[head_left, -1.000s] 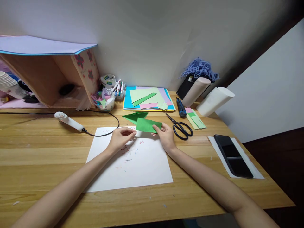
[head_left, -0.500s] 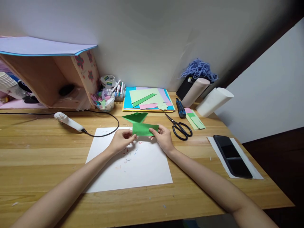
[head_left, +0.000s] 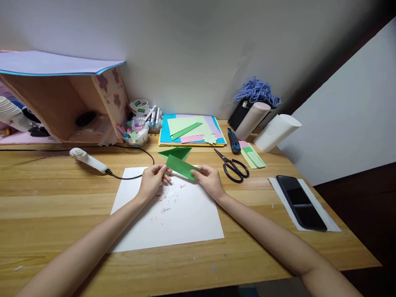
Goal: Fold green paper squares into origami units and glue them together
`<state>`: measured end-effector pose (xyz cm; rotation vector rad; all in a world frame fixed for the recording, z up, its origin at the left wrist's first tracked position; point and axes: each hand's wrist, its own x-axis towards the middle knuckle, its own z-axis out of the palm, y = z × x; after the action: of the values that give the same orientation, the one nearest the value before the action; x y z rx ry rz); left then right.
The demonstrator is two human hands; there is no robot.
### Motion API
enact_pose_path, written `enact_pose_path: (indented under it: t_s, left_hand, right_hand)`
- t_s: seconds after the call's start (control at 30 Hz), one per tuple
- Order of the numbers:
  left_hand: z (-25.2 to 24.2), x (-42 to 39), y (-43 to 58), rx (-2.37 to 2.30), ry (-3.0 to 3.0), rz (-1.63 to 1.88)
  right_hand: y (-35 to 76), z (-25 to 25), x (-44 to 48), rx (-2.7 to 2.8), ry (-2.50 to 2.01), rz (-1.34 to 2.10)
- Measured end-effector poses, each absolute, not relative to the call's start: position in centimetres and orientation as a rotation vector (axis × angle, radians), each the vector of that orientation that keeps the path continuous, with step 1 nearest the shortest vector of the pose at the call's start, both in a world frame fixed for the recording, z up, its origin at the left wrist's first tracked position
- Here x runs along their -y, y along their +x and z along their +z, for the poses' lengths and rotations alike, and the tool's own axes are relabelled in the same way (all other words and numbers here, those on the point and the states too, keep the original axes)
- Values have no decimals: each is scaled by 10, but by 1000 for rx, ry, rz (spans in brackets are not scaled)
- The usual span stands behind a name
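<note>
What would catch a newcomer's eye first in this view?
Probably the bright green paper rectangle, held above the marked white sheet by the right hand, with the left hand at its left end. Next, likely the blue stringy tangle at the back right and the big flower-decorated box at the back left.

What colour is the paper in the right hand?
The paper is plain green, seen best in the head view.
</note>
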<state>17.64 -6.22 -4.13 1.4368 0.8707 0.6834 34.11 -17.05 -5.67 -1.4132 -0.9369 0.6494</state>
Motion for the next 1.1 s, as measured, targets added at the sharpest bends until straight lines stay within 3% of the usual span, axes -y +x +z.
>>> enact_pose_path:
  t_s: [0.27, 0.63, 0.77, 1.1]
  left_hand:
    - [-41, 64, 175, -628, 1206, 492]
    - [-37, 64, 175, -586, 1217, 451]
    - [-42, 61, 175, -666, 1357, 480]
    - [-37, 75, 172, -770, 2309, 1041]
  right_hand:
    - [338, -52, 177, 1076, -1430, 397]
    - [338, -53, 175, 962, -1262, 839]
    - [340, -51, 174, 960, -1313, 813]
    - [345, -53, 175, 1124, -1486, 644]
